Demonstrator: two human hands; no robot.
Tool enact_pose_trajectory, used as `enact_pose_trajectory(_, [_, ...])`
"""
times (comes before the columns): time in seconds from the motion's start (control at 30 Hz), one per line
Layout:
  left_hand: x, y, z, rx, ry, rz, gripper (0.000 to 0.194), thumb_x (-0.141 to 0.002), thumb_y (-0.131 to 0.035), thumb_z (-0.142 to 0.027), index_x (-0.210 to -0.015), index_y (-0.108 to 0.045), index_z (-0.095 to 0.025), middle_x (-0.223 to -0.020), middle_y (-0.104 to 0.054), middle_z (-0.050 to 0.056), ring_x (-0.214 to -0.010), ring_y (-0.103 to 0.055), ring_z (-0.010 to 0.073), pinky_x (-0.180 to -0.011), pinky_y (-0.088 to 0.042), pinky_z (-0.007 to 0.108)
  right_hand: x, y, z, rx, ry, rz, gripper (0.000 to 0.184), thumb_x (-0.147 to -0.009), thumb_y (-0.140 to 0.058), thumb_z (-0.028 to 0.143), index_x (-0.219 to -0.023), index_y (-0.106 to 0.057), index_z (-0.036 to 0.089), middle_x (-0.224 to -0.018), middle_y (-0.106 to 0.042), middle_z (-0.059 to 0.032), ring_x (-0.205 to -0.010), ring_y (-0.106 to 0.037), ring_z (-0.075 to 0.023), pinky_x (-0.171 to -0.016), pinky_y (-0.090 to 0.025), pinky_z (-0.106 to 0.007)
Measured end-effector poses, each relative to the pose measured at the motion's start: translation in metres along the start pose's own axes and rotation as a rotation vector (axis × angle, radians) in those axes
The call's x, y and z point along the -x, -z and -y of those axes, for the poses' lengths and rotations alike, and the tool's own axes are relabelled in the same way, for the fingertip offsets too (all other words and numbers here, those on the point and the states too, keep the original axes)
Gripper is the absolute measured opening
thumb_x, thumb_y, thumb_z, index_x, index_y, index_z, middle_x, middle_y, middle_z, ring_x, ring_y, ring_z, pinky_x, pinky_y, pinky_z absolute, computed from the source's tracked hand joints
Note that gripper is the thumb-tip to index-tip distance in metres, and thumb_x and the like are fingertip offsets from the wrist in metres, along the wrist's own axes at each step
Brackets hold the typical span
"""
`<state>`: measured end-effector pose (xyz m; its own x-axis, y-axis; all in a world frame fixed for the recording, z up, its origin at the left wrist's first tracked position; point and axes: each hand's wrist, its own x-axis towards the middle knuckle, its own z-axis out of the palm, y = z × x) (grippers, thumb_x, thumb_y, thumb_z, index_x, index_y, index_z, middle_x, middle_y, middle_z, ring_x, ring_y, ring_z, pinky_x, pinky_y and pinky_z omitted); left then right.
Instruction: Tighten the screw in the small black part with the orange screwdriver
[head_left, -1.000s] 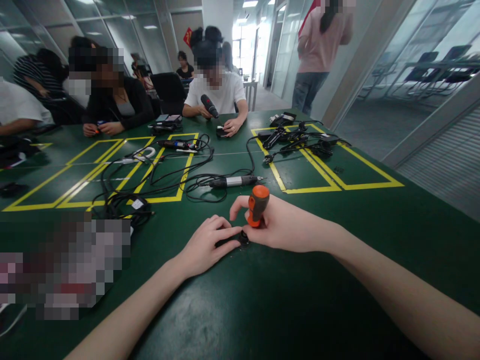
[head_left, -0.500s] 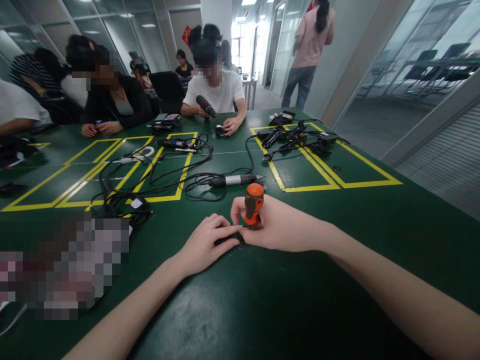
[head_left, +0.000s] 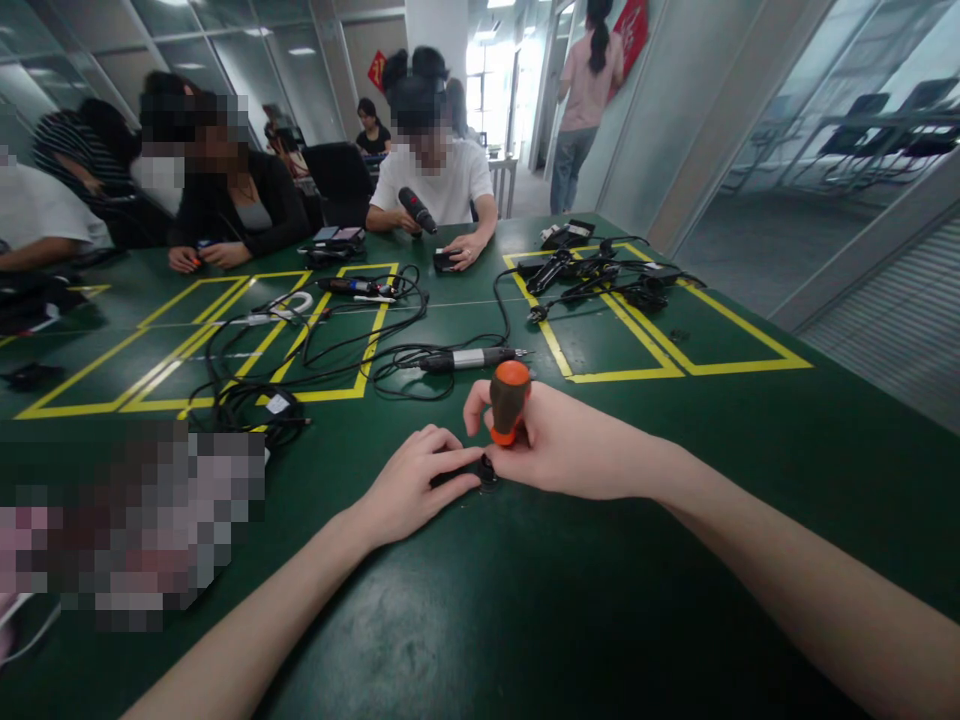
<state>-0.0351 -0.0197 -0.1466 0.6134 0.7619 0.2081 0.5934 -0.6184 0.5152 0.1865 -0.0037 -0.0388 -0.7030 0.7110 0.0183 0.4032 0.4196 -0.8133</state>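
My right hand (head_left: 551, 440) is closed around a screwdriver (head_left: 510, 400), which has an orange and brownish-grey handle and stands nearly upright. Its shaft and tip are hidden by the fingers. Just below lies a small round black part (head_left: 488, 472) on the green table. From the left, the thumb and forefinger of my left hand (head_left: 420, 480) pinch its edge, while the other fingers stay half curled. What exactly the black part is cannot be made out.
Beyond my hands lies a grey-and-black electric screwdriver (head_left: 469, 360) with its cable. Tangled black cables (head_left: 262, 405) spread to the left, and black tools with cords (head_left: 592, 270) lie at the back right. Across the table (head_left: 600, 600), a co-worker (head_left: 431, 185) holds a power tool (head_left: 417, 210).
My right hand has lifted and shifted slightly with the screwdriver, exposing more of the black part. My left hand stays at it. A person in the background has walked farther off.
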Motion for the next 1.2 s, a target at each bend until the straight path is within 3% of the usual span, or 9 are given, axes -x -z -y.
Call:
enact_pose_trajectory(0.23, [-0.0006, 0.0003, 0.0006, 0.013, -0.001, 0.002, 0.032, -0.106, -0.057, -0.038, -0.131, -0.073, -0.029, -0.113, -0.069, 0.008, -0.105, -0.059, 0.0231, -0.096, -0.050, 0.039, 0.0009, -0.0014, -0.0025, 0.066, 0.033, 0.006, 0.016, -0.077, -0.065, 0.009, -0.089, -0.058, 0.018, -0.065, -0.049, 0.0079, -0.060, -0.044, -0.0106, -0.060, -0.033, -0.024])
enact_pose_trajectory(0.53, [-0.0001, 0.0013, -0.0009, 0.007, 0.000, 0.003, 0.032, -0.105, -0.058, -0.037, -0.131, -0.073, -0.027, -0.111, -0.068, 0.007, -0.103, -0.059, 0.0228, -0.094, -0.049, 0.038, 0.0001, 0.0009, -0.0032, -0.039, 0.037, -0.007, 0.014, -0.080, -0.061, 0.008, -0.088, -0.057, 0.018, -0.070, -0.053, 0.0071, -0.062, -0.048, -0.0106, -0.063, -0.039, -0.025])
enact_pose_trajectory(1.2, [-0.0006, 0.0003, -0.0002, 0.021, -0.006, -0.005, 0.033, -0.106, -0.057, -0.038, -0.133, -0.073, -0.025, -0.112, -0.068, 0.008, -0.103, -0.059, 0.0230, -0.092, -0.048, 0.039, 0.0026, 0.0065, -0.0033, 0.018, 0.030, 0.013, 0.018, -0.078, -0.063, 0.005, -0.089, -0.058, 0.018, -0.073, -0.054, 0.0066, -0.064, -0.050, -0.0099, -0.061, -0.038, -0.023])
